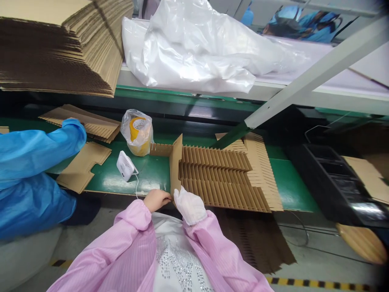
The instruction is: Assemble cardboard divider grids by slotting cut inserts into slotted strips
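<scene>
An upright cardboard panel (175, 166) stands at the left end of a cardboard divider grid (212, 174) with several rows of slots. My left hand (157, 199), bare, pinches the near end of this panel between thumb and fingers. On the panel's other side, my right hand (190, 205) wears a white glove and has its fingers closed against the same near end. Part of the right fingers is hidden by the glove and the panel. Slotted cardboard strips (259, 166) lie along the grid's right side.
A white fan (125, 166) and bagged yellow tape rolls (138, 132) stand left on the green bench (154, 174). A co-worker's blue sleeve (39, 150) reaches over cardboard pieces (83, 166). A slanting post (273, 103) crosses behind the grid; black bins (334, 174) stand right.
</scene>
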Tool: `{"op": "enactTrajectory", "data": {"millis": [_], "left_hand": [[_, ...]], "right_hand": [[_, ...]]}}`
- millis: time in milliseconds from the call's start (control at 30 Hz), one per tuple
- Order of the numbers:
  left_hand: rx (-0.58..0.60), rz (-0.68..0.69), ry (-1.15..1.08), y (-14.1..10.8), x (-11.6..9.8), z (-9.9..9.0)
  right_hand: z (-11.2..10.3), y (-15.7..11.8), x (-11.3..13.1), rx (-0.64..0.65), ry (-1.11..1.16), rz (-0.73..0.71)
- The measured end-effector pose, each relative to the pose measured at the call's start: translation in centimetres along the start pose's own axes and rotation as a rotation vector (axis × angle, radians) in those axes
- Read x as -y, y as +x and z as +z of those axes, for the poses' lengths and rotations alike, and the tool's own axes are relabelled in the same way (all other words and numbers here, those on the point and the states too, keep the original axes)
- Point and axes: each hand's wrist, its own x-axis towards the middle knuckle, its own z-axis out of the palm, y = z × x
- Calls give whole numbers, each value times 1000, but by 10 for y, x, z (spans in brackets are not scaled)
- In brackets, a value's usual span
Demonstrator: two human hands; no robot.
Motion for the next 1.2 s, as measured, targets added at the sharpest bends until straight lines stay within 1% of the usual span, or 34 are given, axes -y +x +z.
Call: {"op": "enactTrajectory", "data": {"millis": [100,267,333,467,600,767,833,933,1100,1200], "left_hand": [[4,-4,6,0,0,0],[22,-13,-6,0,1,2],[15,-20,-24,-1,1,2],[30,-38,-42,-1,0,1],[41,-32,-32,-1,-1,0],[32,-24,-9,-1,-1,1],[28,-19,-8,-1,-1,1],[24,-15,-8,-1,-1,1],[26,-25,24,-1,-2,0],[35,-25,34,-1,-2,0]], "right_hand": [[9,-2,2,25,41,38],[18,-4,4,156,106,165],[19,-4,3,207,122,194],[14,-4,2,268,126,192],[8,-4,2,282,103,180],[1,-5,4,236,54,214],[0,-4,4,235,43,225],[0,-3,3,251,44,195],[10,-5,2,248,51,171],[22,-7,-1,246,76,103]]}}
